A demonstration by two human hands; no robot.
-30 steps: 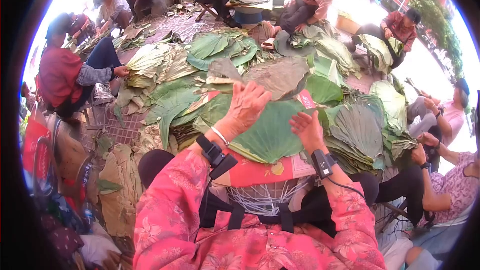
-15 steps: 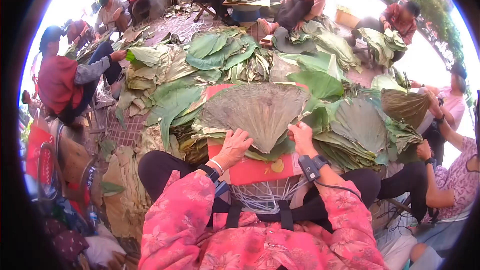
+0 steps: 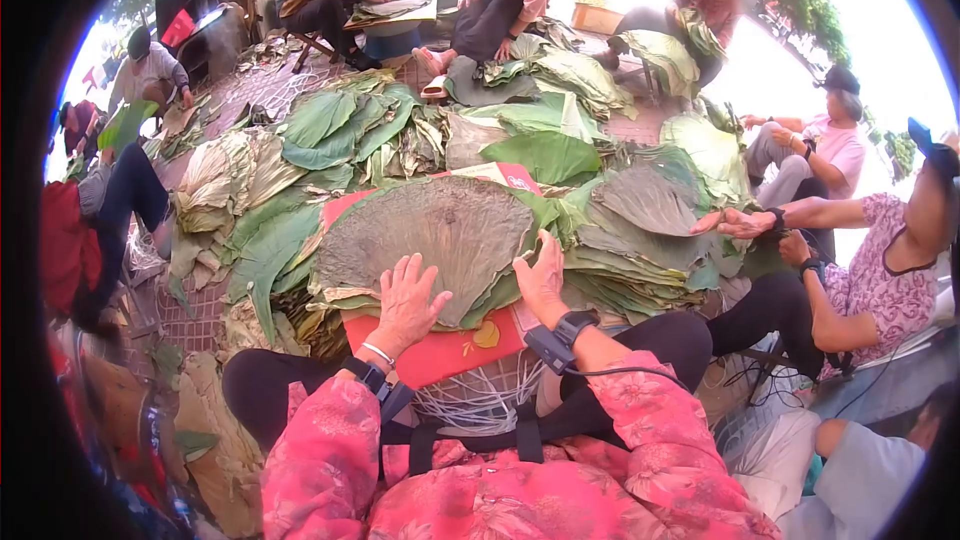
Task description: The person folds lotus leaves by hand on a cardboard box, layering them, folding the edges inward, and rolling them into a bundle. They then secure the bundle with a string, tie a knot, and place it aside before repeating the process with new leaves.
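A large dried lotus leaf (image 3: 425, 235) lies spread on top of a small stack of leaves in front of me. Under the stack is a red board or box (image 3: 455, 350) with a yellow print, resting above my lap. My left hand (image 3: 408, 302) is open, its fingers spread over the near left part of the leaf. At the right edge of the leaf, my right hand (image 3: 543, 280) is open too, fingers stretched upward and thumb near the rim. Neither hand grips anything. Wristbands with small devices sit on both of my wrists.
Green leaves (image 3: 350, 120) and a thick stack of dried leaves (image 3: 640, 230) surround the board. White strips (image 3: 475, 405) hang below it. A co-worker (image 3: 860, 270) sits close on my right, hands near the stack. Other people sit around the leaf piles.
My fingers were curled at the leaf's pointed near end; now both hands are opened out. The leaf has gone from a fan shape to a rounder spread. My view has shifted right.
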